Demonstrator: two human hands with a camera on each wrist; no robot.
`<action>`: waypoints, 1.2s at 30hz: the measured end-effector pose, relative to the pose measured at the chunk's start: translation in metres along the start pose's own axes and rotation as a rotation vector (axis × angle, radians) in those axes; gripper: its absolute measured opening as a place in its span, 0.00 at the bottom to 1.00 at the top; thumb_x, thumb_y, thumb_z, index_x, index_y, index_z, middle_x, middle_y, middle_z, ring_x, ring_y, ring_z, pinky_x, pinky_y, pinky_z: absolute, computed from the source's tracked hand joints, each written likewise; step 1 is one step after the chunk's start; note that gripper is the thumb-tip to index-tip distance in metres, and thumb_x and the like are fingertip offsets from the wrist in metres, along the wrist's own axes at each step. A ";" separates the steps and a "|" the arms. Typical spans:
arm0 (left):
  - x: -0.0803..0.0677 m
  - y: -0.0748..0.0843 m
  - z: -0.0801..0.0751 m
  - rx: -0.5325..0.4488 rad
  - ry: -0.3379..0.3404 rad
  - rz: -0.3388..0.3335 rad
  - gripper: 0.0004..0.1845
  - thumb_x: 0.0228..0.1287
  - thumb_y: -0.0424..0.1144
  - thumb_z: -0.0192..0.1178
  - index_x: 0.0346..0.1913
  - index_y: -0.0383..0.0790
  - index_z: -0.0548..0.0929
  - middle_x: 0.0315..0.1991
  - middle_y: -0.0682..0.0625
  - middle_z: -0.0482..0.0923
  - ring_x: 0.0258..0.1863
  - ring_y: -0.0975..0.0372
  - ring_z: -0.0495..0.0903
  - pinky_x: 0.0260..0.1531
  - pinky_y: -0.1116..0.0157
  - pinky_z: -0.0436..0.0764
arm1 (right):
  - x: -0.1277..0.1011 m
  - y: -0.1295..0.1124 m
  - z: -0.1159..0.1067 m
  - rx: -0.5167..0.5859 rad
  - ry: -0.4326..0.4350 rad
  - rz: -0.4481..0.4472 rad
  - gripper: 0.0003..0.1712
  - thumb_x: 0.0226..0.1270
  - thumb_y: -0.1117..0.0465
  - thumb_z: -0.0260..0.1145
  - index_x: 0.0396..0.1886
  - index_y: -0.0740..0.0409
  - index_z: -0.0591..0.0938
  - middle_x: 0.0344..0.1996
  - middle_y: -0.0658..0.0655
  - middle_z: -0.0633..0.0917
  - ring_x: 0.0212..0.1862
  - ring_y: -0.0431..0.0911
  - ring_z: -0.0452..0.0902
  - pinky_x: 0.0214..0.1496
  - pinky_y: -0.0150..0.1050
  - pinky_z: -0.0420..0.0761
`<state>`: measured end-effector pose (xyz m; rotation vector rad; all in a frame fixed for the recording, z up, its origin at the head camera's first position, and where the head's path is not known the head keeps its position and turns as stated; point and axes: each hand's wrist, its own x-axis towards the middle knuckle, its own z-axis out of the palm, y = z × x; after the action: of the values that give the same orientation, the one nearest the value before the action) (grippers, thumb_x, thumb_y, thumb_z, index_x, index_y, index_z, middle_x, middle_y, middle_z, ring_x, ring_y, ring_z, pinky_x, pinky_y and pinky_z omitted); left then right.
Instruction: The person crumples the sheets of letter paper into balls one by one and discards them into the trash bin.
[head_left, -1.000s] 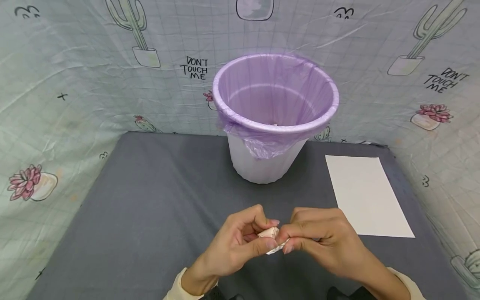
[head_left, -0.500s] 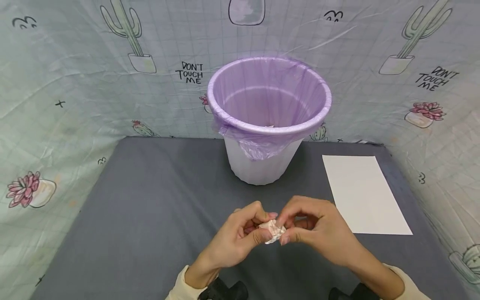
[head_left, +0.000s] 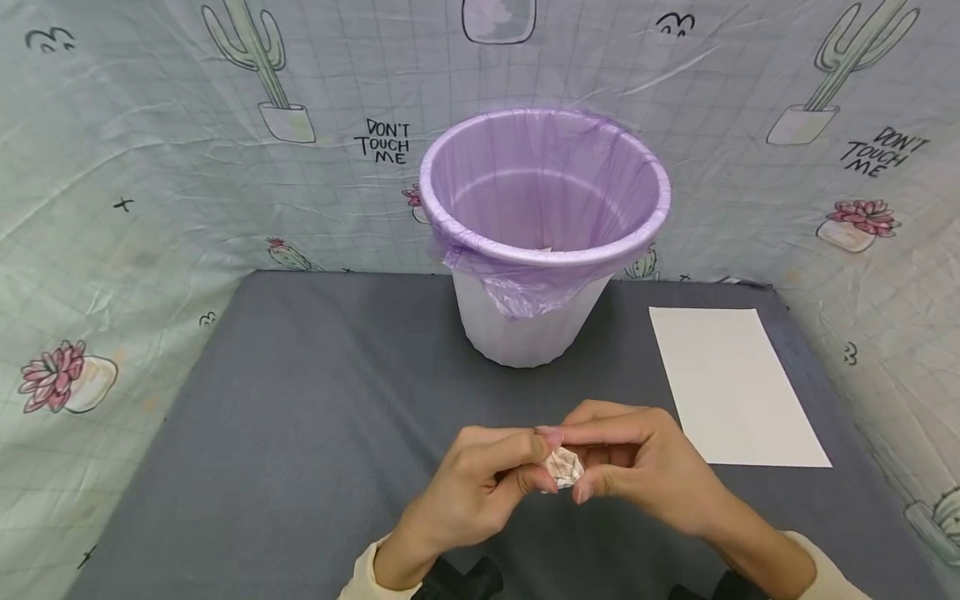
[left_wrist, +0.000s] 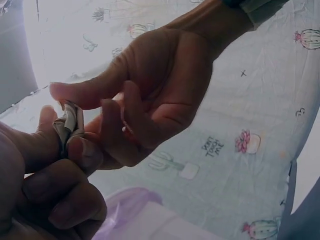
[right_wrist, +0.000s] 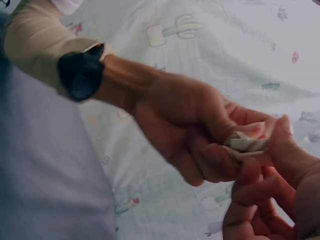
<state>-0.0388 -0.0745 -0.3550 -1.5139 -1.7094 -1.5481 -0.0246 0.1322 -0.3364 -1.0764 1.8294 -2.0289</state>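
- The left hand (head_left: 480, 479) and the right hand (head_left: 637, 475) are meeting above the front middle of the grey counter (head_left: 300, 400), both working on one small crumpled paper wad (head_left: 562, 467).
- The left hand's fingers (head_left: 517, 446) are curling tightly, with the thumb and forefinger pinching the wad from the left side.
- The right hand's fingers (head_left: 600, 433) are likewise curling in, the thumb pressing from below and the forefinger lying over the top, so the wad is sitting squeezed between the two hands.
- In the left wrist view the wad (left_wrist: 70, 125) is showing as folded, creased paper held between the fingertips of both hands; in the right wrist view it (right_wrist: 247, 142) is peeking out pale between the pressing fingertips.
- A white bin (head_left: 525, 333) lined with a purple bag (head_left: 540, 183) is standing upright at the back of the counter, well apart from the hands.
- A flat white sheet of paper (head_left: 731, 383) is lying on the counter to the right, near the right hand but not touching it.
- A cactus-print cloth (head_left: 150, 167) is hanging behind and beside the counter.
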 end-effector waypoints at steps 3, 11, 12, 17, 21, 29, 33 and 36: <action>0.001 -0.002 0.002 0.005 0.001 0.032 0.11 0.68 0.39 0.53 0.29 0.37 0.75 0.17 0.52 0.70 0.19 0.71 0.70 0.34 0.76 0.78 | 0.000 -0.005 -0.001 0.007 -0.033 0.012 0.23 0.55 0.73 0.68 0.53 0.69 0.81 0.41 0.63 0.79 0.33 0.45 0.78 0.29 0.38 0.81; 0.002 0.001 0.008 0.072 0.036 0.109 0.11 0.69 0.36 0.55 0.30 0.33 0.79 0.16 0.53 0.70 0.16 0.72 0.66 0.25 0.84 0.70 | -0.001 -0.019 0.003 -0.193 -0.036 -0.020 0.20 0.52 0.77 0.70 0.45 0.60 0.83 0.39 0.57 0.80 0.33 0.45 0.76 0.30 0.35 0.79; 0.003 0.002 0.009 0.087 0.042 0.122 0.11 0.69 0.34 0.55 0.28 0.33 0.78 0.16 0.53 0.69 0.16 0.72 0.65 0.24 0.84 0.69 | 0.000 -0.020 0.004 -0.210 -0.028 -0.041 0.20 0.51 0.78 0.70 0.44 0.59 0.83 0.39 0.56 0.80 0.34 0.45 0.76 0.30 0.35 0.79; 0.006 0.002 0.014 0.183 0.059 0.178 0.18 0.69 0.24 0.49 0.19 0.39 0.70 0.16 0.54 0.66 0.15 0.73 0.62 0.25 0.85 0.67 | 0.002 -0.018 0.009 -0.281 0.037 -0.119 0.18 0.51 0.78 0.70 0.39 0.57 0.82 0.33 0.54 0.79 0.32 0.44 0.75 0.28 0.33 0.78; 0.007 0.000 0.017 0.268 0.064 0.198 0.18 0.69 0.23 0.46 0.20 0.39 0.70 0.17 0.53 0.65 0.15 0.72 0.60 0.24 0.85 0.65 | 0.001 -0.017 0.011 -0.267 0.083 -0.073 0.16 0.52 0.79 0.69 0.33 0.56 0.79 0.29 0.51 0.77 0.29 0.42 0.75 0.24 0.33 0.78; 0.004 -0.002 0.020 0.336 0.148 0.222 0.13 0.73 0.32 0.49 0.30 0.27 0.72 0.24 0.44 0.78 0.22 0.63 0.82 0.32 0.78 0.79 | 0.000 -0.016 0.017 -0.310 0.146 -0.113 0.14 0.53 0.77 0.69 0.30 0.57 0.77 0.27 0.51 0.73 0.22 0.41 0.71 0.18 0.29 0.74; 0.005 0.000 0.022 0.316 0.190 0.246 0.15 0.72 0.33 0.49 0.27 0.27 0.69 0.24 0.41 0.79 0.24 0.59 0.84 0.33 0.76 0.80 | -0.001 -0.016 0.020 -0.341 0.170 -0.156 0.15 0.52 0.78 0.70 0.30 0.57 0.76 0.27 0.51 0.74 0.23 0.40 0.71 0.19 0.28 0.74; 0.009 0.002 0.024 0.299 0.207 0.307 0.14 0.72 0.28 0.49 0.25 0.29 0.68 0.20 0.45 0.75 0.19 0.64 0.79 0.31 0.78 0.79 | -0.005 -0.019 0.024 -0.356 0.189 -0.160 0.17 0.51 0.80 0.69 0.30 0.56 0.76 0.26 0.50 0.73 0.23 0.40 0.71 0.19 0.27 0.74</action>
<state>-0.0321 -0.0497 -0.3543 -1.3373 -1.4377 -1.1868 -0.0006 0.1203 -0.3217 -1.1858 2.3378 -1.9972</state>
